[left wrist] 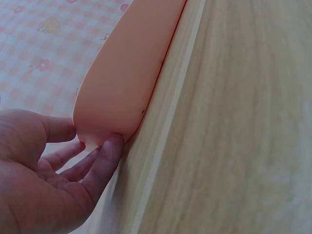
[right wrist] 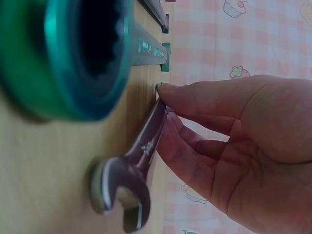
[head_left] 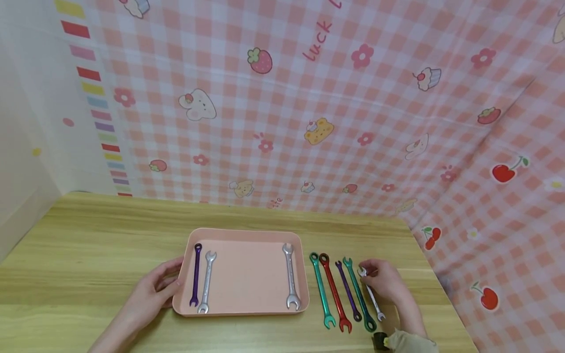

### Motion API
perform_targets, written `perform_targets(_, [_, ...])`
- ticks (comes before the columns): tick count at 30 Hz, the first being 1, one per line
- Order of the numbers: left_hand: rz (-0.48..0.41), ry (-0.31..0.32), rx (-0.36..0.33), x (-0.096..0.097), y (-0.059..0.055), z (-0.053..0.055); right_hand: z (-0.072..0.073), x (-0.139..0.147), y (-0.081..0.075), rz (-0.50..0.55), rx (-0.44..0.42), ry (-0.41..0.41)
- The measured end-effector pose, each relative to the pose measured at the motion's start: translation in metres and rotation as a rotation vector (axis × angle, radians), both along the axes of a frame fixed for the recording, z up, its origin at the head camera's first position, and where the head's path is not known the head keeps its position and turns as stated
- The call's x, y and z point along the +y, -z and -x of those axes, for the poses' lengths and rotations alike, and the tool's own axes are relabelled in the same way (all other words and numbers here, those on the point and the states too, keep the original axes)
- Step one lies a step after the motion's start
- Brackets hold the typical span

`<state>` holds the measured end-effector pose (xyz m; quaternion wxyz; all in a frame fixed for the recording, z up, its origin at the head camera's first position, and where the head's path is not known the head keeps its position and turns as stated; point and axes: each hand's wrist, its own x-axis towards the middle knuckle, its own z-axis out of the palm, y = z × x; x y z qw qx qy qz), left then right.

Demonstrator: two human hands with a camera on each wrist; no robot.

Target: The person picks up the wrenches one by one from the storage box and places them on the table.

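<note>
Head view: lower right, our right hand [head_left: 385, 280], the nearer one, pinches the top end of the small silver wrench [head_left: 372, 297], shaft slanting down-right. Left wrist: our left hand [left wrist: 46, 192] grips the pink tray [left wrist: 126, 68]. Right wrist: that pinch is closed, we see, free end lower left.

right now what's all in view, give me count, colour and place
table: 1, wood-grained, across the lower view
tray: 1, pink, on the table
combination wrenches: 2, purple, one in the tray, one right of it
combination wrenches: 2, green, right of the tray
combination wrench: 1, red, right of the tray
double open-end wrenches: 3, silver, two in the tray, one rightmost
check cloth: count unclear, pink and white, behind and right
unidentified object: 1, black, lower right
sleeve: 1, beige, lower right
left hand: 1, bare, gripping the tray's left end
right hand: 1, bare, pinching the rightmost wrench
</note>
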<state>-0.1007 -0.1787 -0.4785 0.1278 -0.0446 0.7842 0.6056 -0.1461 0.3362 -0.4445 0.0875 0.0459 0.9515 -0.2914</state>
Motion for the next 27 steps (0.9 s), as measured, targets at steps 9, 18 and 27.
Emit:
perform_targets(9, [-0.02, 0.01, -0.001, -0.0004, 0.0015, 0.0005, 0.0006, -0.0015, 0.0021, -0.019, 0.02, -0.003])
perform_targets(18, [-0.015, 0.004, 0.006, -0.0012, 0.0025, 0.0003, 0.0007, -0.0032, 0.0001, -0.029, 0.02, -0.002])
perform_targets(27, [-0.02, 0.009, -0.004, -0.0013, 0.0026, -0.0004, -0.0008, -0.003, -0.0022, -0.043, 0.023, 0.003])
